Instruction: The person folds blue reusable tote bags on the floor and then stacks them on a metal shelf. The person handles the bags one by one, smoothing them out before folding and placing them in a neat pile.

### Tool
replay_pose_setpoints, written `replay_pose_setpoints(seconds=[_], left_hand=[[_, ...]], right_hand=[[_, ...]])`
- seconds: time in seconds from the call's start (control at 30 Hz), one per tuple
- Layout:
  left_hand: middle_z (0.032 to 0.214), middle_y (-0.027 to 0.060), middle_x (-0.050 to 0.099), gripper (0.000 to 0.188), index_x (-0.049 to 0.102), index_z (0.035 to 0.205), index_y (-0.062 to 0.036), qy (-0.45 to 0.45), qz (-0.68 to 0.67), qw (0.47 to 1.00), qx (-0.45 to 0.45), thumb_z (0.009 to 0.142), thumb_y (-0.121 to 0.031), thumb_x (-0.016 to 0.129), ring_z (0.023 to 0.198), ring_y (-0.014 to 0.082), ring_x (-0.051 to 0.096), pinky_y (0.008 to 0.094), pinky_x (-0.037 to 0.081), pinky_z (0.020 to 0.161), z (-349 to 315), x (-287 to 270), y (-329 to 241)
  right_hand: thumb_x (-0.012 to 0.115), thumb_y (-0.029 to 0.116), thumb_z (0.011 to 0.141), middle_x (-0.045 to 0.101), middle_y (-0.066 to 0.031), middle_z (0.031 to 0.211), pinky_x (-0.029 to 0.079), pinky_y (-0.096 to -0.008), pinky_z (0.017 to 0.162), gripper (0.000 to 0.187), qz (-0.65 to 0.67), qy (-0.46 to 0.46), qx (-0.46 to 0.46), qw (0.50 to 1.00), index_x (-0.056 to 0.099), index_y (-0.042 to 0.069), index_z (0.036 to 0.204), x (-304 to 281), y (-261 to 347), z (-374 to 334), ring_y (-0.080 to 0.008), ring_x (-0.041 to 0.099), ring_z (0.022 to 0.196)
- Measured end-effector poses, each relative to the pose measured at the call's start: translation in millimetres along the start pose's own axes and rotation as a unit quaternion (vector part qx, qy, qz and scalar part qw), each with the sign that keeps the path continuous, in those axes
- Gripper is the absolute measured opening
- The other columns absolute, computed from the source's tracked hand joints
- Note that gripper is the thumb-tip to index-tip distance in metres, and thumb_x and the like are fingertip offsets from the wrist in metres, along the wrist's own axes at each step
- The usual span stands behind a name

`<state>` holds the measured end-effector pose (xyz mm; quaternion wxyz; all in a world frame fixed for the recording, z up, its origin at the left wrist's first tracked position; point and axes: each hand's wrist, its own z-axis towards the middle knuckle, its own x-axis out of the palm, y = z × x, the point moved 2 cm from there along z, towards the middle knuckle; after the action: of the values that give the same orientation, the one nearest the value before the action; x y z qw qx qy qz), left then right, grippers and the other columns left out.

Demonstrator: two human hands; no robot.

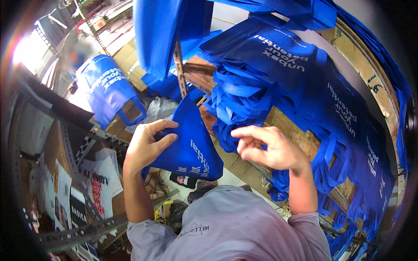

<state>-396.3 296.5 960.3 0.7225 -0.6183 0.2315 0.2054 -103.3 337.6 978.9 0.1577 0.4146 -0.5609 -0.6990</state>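
My left hand (pixel 148 143) pinches the edge of a blue fabric tote bag (pixel 191 143) between thumb and fingers. The bag hangs folded in front of my chest, with white lettering on its lower part. To its right, apart from it, my right hand (pixel 272 148) is in the air with the index finger stretched out and the other fingers loosely bent; nothing shows in it. Just beyond that hand, a bunch of blue bag handles (pixel 239 95) hangs over the shelf edge.
Stacks of blue printed bags (pixel 278 56) lie along the wooden shelf (pixel 296 130) on the right. More blue cloth (pixel 156 35) hangs from above. At far left stands another printed bag (pixel 109 87). A metal rack (pixel 87 230) with printed sheets (pixel 102 182) is at lower left.
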Motion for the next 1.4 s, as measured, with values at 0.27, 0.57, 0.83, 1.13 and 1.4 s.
replay_pose_setpoints(seconds=[0.27, 0.57, 0.83, 1.13, 1.4], left_hand=[[0.107, 0.0146, 0.066, 0.045, 0.06, 0.117, -0.0026, 0.02, 0.074, 0.993, 0.085, 0.073, 0.01, 0.059, 0.095, 0.0231, 0.066, 0.0303, 0.049, 0.082, -69, -25, -72], [0.105, 0.0135, 0.064, 0.031, 0.061, 0.109, 0.0041, -0.394, 0.083, 0.912, 0.081, 0.078, 0.004, 0.059, 0.096, 0.0196, 0.06, 0.0306, 0.043, 0.09, -200, -82, -102], [0.114, 0.0094, 0.053, 0.047, 0.048, 0.123, -0.0006, -0.531, -0.01, 0.844, 0.068, 0.079, -0.014, 0.059, 0.105, 0.0182, 0.05, 0.0347, 0.038, 0.095, -317, -136, -33], [0.122, 0.0127, 0.05, 0.058, 0.041, 0.13, -0.0002, -0.502, -0.206, 0.839, 0.048, 0.079, -0.019, 0.062, 0.109, 0.0224, 0.05, 0.036, 0.039, 0.097, -240, -41, -43], [0.125, 0.0169, 0.052, 0.065, 0.04, 0.133, 0.0025, -0.213, -0.29, 0.931, 0.058, 0.077, -0.017, 0.065, 0.114, 0.0232, 0.051, 0.0347, 0.036, 0.1, -80, 8, -56]], right_hand=[[0.06, 0.012, 0.089, 0.057, -0.0032, 0.096, 0.047, -0.023, 0.073, 0.041, 0.073, -0.065, 0.001, 0.995, 0.046, 0.0, 0.126, 51, -84, 8, -0.0076, 0.054, 0.083], [0.058, 0.051, 0.086, 0.051, -0.0127, 0.13, 0.045, -0.0356, 0.093, 0.071, 0.409, -0.025, 0.3, 0.861, 0.039, 0.004, 0.136, 170, -206, -37, -0.0245, 0.053, 0.115], [0.054, 0.023, 0.093, 0.064, -0.0028, 0.103, 0.048, -0.031, 0.086, 0.028, 0.607, 0.007, 0.05, 0.793, 0.06, 0.007, 0.115, 147, -140, -47, -0.0139, 0.059, 0.095], [0.056, 0.022, 0.093, 0.063, -0.0038, 0.102, 0.047, -0.0295, 0.084, 0.03, 0.13, -0.327, 0.005, 0.936, 0.056, 0.002, 0.116, -43, 31, -130, -0.012, 0.057, 0.091], [0.057, 0.017, 0.09, 0.06, -0.0119, 0.112, 0.047, -0.0344, 0.088, 0.034, 0.22, -0.522, 0.118, 0.816, 0.053, 0.002, 0.121, -149, -46, -169, -0.0196, 0.058, 0.098]])
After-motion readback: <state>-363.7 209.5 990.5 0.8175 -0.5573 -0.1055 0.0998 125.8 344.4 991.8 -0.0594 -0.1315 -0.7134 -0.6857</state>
